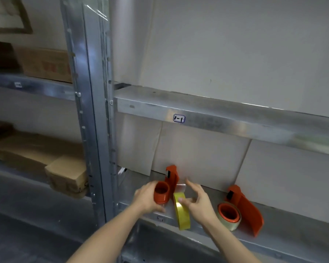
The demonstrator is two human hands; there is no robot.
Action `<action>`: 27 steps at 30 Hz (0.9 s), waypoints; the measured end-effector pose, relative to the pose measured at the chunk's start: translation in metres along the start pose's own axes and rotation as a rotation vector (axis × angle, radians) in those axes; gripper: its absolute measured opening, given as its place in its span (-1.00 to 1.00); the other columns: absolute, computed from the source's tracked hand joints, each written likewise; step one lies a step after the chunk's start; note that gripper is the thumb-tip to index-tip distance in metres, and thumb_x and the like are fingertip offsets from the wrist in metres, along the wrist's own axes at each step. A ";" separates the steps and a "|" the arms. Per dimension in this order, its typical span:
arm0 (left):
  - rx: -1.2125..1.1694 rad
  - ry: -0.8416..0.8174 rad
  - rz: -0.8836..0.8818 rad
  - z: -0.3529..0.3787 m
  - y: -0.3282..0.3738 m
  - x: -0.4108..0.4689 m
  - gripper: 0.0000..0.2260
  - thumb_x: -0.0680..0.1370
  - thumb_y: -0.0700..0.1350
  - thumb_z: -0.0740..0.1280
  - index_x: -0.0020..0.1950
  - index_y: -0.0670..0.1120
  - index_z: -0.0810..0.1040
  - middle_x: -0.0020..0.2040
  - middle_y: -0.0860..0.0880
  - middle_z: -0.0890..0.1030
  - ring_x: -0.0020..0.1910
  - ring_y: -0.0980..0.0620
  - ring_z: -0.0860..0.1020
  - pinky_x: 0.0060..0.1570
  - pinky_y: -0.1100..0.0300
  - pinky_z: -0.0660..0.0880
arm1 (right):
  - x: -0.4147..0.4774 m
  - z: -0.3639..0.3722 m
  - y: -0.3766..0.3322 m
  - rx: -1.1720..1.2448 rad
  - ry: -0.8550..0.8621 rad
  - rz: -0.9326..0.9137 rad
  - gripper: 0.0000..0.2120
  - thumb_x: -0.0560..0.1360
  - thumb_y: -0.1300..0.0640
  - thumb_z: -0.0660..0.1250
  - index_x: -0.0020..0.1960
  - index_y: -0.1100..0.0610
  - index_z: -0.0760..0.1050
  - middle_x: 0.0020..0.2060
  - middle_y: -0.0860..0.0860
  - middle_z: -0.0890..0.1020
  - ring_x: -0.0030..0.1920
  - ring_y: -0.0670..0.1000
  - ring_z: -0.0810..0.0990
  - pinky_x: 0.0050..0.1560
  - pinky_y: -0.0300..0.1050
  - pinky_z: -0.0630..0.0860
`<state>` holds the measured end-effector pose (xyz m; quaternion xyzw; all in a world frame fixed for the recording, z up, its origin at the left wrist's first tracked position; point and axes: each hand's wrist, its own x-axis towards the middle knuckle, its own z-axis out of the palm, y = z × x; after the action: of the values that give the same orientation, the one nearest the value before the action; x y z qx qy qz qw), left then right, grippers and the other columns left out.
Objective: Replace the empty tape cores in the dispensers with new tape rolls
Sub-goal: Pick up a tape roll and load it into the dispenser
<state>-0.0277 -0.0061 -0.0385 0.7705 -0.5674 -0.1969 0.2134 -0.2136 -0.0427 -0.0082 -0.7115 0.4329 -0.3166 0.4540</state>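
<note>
An orange tape dispenser (166,188) stands on the metal shelf (285,232), its round hub bare. My left hand (147,199) grips it from the left side. A yellow tape roll (182,215) stands on edge at the shelf's front lip, just right of that dispenser. My right hand (198,202) touches the roll with thumb and fingertips, the other fingers spread. A clear strip of tape (180,186) shows between the roll and the dispenser's blade end. Farther right, a second orange dispenser (243,207) carries a pale clear tape roll (229,216) on its hub.
White boards (198,154) lean against the back of the shelf behind the dispensers. An upper shelf beam (217,118) runs overhead with a small label. A metal upright (95,111) stands to the left, with cardboard boxes (65,173) on the neighbouring shelves.
</note>
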 end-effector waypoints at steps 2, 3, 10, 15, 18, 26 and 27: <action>0.069 0.007 -0.024 0.001 -0.010 0.019 -0.11 0.28 0.13 0.55 0.50 -0.01 0.20 0.47 -0.03 0.36 0.45 -0.05 0.33 0.42 0.06 0.26 | 0.012 0.014 -0.002 -0.008 0.023 -0.026 -0.41 0.38 0.35 0.44 0.32 -0.02 0.38 0.29 -0.06 0.39 -0.29 -0.11 0.57 -0.16 -0.36 0.54; 0.085 -0.003 -0.042 0.003 -0.015 0.029 -0.09 0.29 0.14 0.54 0.52 0.00 0.16 0.49 -0.04 0.33 0.47 -0.05 0.30 0.43 0.06 0.23 | 0.018 0.021 -0.003 -0.016 0.031 -0.032 -0.40 0.36 0.34 0.45 0.29 -0.05 0.39 0.29 -0.03 0.41 -0.21 -0.10 0.57 -0.07 -0.31 0.55; 0.018 -0.132 -0.084 0.023 -0.038 0.070 -0.03 0.20 0.19 0.53 0.51 0.08 0.16 0.48 0.01 0.34 0.44 -0.03 0.34 0.38 0.07 0.32 | 0.043 0.038 -0.005 -0.073 0.130 0.031 -0.38 0.34 0.31 0.47 0.33 0.00 0.40 0.25 -0.08 0.46 0.13 -0.15 0.52 0.16 -0.37 0.46; -0.005 -0.136 -0.011 0.020 -0.042 0.077 -0.32 0.09 0.19 0.53 0.19 0.13 0.51 0.22 0.11 0.59 0.21 0.04 0.55 0.12 0.19 0.46 | 0.054 0.037 0.000 -0.127 0.204 0.083 -0.40 0.35 0.33 0.43 0.35 0.08 0.39 0.28 -0.04 0.46 0.22 0.00 0.52 0.21 -0.05 0.53; -0.087 -0.143 0.012 0.015 -0.041 0.075 -0.31 0.08 0.19 0.53 0.19 0.14 0.51 0.18 0.14 0.60 0.18 0.05 0.56 0.12 0.19 0.47 | 0.066 0.044 -0.001 -0.132 0.224 0.067 -0.46 0.41 0.33 0.36 0.35 0.08 0.39 0.27 -0.02 0.45 0.23 -0.06 0.47 0.23 -0.18 0.47; -0.402 -0.277 0.013 0.004 -0.040 0.071 -0.29 0.15 -0.18 0.64 0.28 -0.03 0.51 0.18 0.01 0.63 0.17 0.04 0.58 0.17 0.23 0.51 | 0.088 0.067 -0.007 -0.242 0.087 0.050 -0.44 0.39 0.31 0.28 0.38 0.10 0.36 0.38 0.07 0.37 0.38 0.05 0.37 0.40 -0.01 0.34; -0.433 -0.295 0.016 0.006 -0.041 0.071 -0.26 0.12 -0.18 0.64 0.27 -0.02 0.50 0.17 0.01 0.63 0.16 0.03 0.58 0.19 0.19 0.51 | 0.090 0.068 -0.006 -0.248 0.077 0.052 -0.42 0.39 0.33 0.28 0.40 0.10 0.34 0.41 0.07 0.35 0.41 0.05 0.34 0.43 -0.01 0.31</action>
<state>0.0213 -0.0641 -0.0700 0.6654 -0.5431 -0.4223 0.2897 -0.1166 -0.0974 -0.0238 -0.7380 0.5042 -0.2757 0.3537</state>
